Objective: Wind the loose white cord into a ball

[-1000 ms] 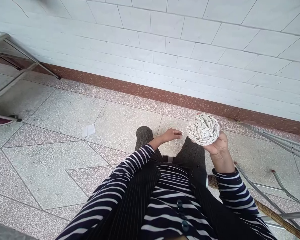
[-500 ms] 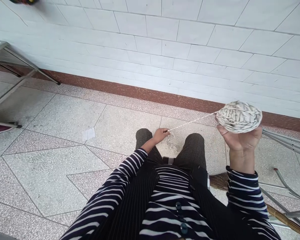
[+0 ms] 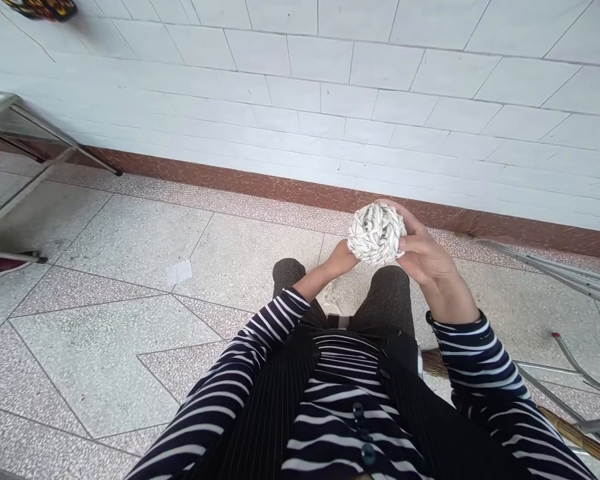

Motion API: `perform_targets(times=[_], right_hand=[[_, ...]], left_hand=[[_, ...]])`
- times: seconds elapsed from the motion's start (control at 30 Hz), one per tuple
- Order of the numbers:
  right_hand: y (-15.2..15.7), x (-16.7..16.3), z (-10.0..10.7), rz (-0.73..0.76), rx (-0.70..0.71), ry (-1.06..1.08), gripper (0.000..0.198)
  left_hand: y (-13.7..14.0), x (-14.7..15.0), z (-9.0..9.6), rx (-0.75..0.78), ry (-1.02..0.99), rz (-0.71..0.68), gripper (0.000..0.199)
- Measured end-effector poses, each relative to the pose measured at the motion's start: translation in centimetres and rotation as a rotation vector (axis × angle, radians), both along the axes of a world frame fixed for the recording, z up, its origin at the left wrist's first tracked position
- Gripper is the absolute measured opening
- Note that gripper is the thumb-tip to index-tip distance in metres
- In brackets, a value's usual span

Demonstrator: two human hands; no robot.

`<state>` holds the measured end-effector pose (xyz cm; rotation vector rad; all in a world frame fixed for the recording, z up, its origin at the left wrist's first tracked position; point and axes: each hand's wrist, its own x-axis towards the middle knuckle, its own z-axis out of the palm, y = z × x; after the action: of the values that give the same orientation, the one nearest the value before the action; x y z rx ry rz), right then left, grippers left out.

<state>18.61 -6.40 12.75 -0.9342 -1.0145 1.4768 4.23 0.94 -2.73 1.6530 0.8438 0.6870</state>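
A ball of off-white cord with dark flecks (image 3: 375, 233) is in front of me, above my knees, its wound end facing me. My right hand (image 3: 427, 260) is wrapped round its right side, with fingers over the far edge and the near side. At the ball's left edge is my left hand (image 3: 344, 259), closed, its fingertips hidden behind the ball. Pale loose strands (image 3: 331, 299) show below that hand, between my knees. No stretched length of cord is visible between the hands.
A white tiled wall (image 3: 330, 93) rises ahead. A metal-legged table (image 3: 45, 167) stands left, with a red shoe (image 3: 3, 267) near it. A white paper scrap (image 3: 180, 272) lies on the floor. Metal poles (image 3: 555, 270) and a broom (image 3: 436, 363) are at right.
My right hand has brought the ball leftward to my left hand and turned it end-on. The cord stretched between the hands is out of sight. My left hand has moved slightly right.
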Motion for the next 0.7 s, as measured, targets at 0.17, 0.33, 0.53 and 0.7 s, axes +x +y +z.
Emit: perform_targets(times=[0.17,0.33,0.53,0.7], right_hand=[[1.0,2.9,0.4,-0.213,0.13,-0.429,0.065],[1.7,4.5,-0.9,-0.475,0.152,-0.504,0.066],[2.2,3.5,-0.2,-0.414,0.297,-0.378,0.06],[2.5,2.7,2.8,-0.458,0.373,-0.342,0.059]], left_hand=[[-1.1,-2.5,0.9,0.009,0.079,-0.071,0.036],[-1.3,-4.4,0.5,0.038,0.126,-0.142,0.035],[0.7,-3.7,0.8,0.105,0.219,-0.105,0.035],[2.2,-2.7,2.6,0.189,0.19,-0.102,0.034]])
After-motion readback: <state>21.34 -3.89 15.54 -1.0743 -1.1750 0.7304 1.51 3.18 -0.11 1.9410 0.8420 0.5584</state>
